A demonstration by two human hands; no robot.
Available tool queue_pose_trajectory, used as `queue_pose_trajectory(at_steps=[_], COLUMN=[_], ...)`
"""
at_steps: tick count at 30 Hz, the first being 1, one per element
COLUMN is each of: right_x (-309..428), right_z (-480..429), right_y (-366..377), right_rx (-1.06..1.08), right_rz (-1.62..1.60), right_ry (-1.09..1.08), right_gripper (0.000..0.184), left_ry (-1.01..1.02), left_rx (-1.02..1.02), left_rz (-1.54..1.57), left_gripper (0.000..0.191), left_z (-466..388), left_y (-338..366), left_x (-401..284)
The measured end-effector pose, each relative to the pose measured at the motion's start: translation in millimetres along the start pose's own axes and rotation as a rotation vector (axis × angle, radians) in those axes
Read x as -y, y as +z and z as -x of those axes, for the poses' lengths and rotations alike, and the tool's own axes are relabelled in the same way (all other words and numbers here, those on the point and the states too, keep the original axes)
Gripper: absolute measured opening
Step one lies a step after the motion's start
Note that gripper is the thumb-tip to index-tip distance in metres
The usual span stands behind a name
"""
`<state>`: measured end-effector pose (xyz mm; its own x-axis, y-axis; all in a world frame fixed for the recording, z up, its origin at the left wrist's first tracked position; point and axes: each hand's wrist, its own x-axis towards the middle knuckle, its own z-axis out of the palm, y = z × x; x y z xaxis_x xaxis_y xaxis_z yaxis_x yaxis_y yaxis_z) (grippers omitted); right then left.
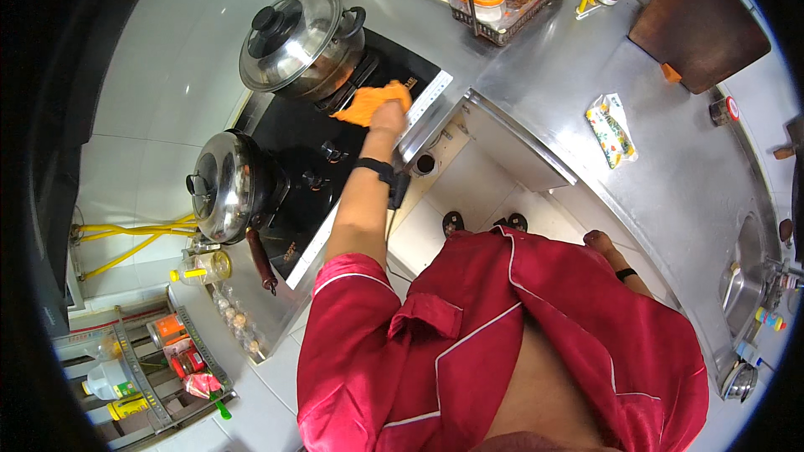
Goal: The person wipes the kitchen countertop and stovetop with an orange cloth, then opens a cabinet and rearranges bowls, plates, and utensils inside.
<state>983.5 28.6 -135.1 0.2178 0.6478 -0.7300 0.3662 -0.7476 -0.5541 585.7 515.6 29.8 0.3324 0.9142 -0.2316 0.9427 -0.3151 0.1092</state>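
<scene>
My left hand (389, 118) grips an orange cloth (370, 105), which lies against the black glass gas cooktop (295, 122) near its white front strip. Just beyond the cloth, a large lidded steel pot (301, 41) sits on the far burner. A lidded pan (223, 185) with a brown handle (259, 257) occupies the near burner. Two control knobs (330, 152) lie between the burners, left of my forearm. My right hand (598, 241) hangs low beside my body, away from the counter items; its fingers look curled, and their inner side is hidden.
An open cabinet door (515, 138) juts out below the steel counter (540, 63). On the counter are a wipes packet (610, 132), a jar (723, 111), a seasoning rack (502, 31) and a leaning cutting board (697, 25). A sink (741, 282) is at right; a bottle rack (144, 370) stands lower left.
</scene>
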Motion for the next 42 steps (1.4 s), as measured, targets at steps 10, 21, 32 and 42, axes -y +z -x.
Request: queue_pose_trajectory(at_steps=[10,21,32,42], right_x=[-128.8,-47.9,-16.9,-1.8], right_z=[-5.9,104.2,39.5,13.6], right_y=[-4.8,47.2,42.3,2.0], right_rx=[0.075,-0.12,-0.091,-0.133], right_rz=[0.149,-0.075,-0.033,-0.22], right_ry=[-0.067,0.215,0.152,0.117], right_gripper=[0.02,0.022,0.024,0.019], left_ry=[-0.055,-0.034,0.715,0.085], left_rx=[-0.9,-0.056,-0.362,-0.672], left_rz=[0.546,-0.072,0.511,0.085], left_gripper=[0.03,0.059,0.025,0.027], left_z=[-57.3,-194.2,-12.7,-77.7], left_y=[-52.6,-10.8,53.9,-52.1], left_x=[-92.0,-48.3,-134.4,-75.8])
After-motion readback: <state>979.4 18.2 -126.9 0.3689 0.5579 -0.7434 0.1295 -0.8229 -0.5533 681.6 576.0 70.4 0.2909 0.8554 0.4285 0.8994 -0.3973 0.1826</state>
